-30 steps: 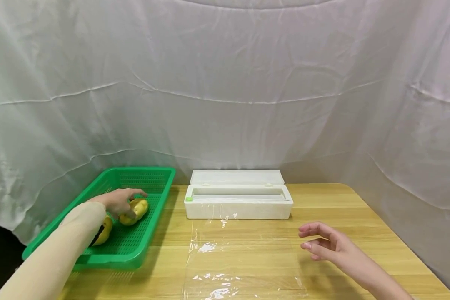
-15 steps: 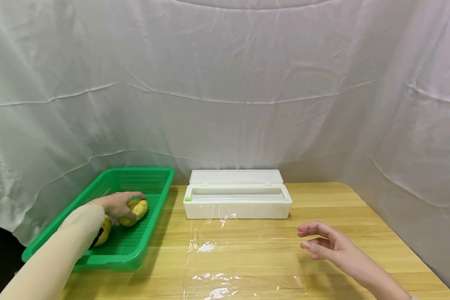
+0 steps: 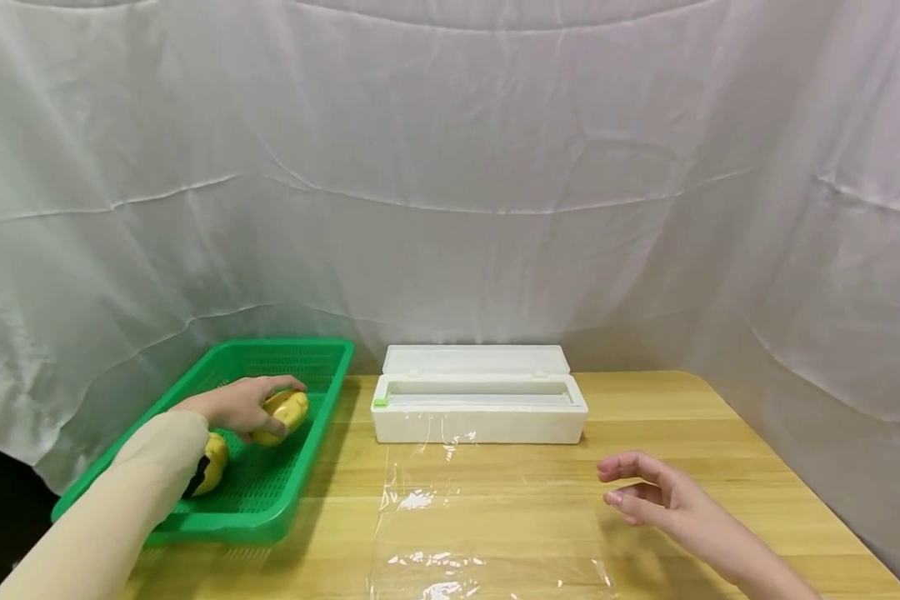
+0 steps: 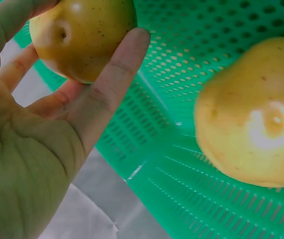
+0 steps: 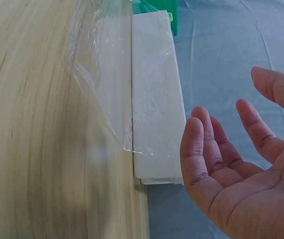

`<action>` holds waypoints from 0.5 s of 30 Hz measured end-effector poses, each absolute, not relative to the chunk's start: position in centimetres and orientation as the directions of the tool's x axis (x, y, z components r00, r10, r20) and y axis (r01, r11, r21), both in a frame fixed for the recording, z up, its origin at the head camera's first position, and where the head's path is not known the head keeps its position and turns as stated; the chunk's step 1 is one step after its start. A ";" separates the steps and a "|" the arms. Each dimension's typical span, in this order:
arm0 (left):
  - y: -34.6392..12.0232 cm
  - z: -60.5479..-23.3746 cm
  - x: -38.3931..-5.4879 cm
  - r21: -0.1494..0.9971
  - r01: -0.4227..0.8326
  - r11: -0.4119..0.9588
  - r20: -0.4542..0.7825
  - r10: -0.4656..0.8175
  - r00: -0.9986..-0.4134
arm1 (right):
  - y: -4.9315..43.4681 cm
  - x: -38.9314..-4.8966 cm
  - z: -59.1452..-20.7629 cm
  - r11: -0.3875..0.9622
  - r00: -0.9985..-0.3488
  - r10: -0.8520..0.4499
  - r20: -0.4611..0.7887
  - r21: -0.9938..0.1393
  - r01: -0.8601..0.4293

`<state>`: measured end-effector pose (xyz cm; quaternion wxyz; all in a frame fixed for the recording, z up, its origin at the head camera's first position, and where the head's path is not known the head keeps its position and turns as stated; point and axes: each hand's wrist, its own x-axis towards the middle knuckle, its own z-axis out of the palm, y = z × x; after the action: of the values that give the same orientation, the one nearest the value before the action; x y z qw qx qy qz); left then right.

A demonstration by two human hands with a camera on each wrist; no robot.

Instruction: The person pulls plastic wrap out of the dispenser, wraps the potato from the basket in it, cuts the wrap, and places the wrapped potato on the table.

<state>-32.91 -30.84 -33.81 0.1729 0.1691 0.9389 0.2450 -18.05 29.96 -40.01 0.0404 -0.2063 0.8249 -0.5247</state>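
Yellow fruit (image 3: 291, 408) sits between the thumb and fingers of the left grip (image 3: 240, 406), which grasps it within the green basket (image 3: 232, 527). A second fruit (image 3: 214, 467) lies in the basket, by that grip's wrist. The right grip (image 3: 667, 504) is released, fingers loosely bent above the tabletop (image 3: 645, 417); clear film (image 3: 487, 517) spreads to its left, and a lidded white box (image 3: 480, 427) stands beyond, farther left.

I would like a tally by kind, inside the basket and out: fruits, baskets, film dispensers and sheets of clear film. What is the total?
Yellow fruits: 2
Green plastic basket: 1
White film dispenser: 1
Sheet of clear film: 1
Total: 5
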 end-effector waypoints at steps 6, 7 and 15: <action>-30.5 -33.3 -32.5 0.545 0.253 0.799 -0.206 0.420 -0.884 | 29.8 -18.4 -40.1 0.363 -0.915 -0.380 0.135 -0.888 -0.282; -30.6 -33.3 -32.4 0.548 0.259 0.795 -0.196 0.424 -0.884 | 29.8 -18.4 -40.1 0.361 -0.915 -0.380 0.134 -0.890 -0.280; -30.8 -32.4 -31.5 0.582 0.318 0.749 -0.094 0.450 -0.888 | 29.8 -18.5 -40.2 0.359 -0.910 -0.388 0.143 -0.886 -0.293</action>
<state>-31.52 -30.76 -32.42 0.1145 0.2067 0.9280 0.2879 -18.55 29.76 -40.18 0.0453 -0.2067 0.8231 -0.5269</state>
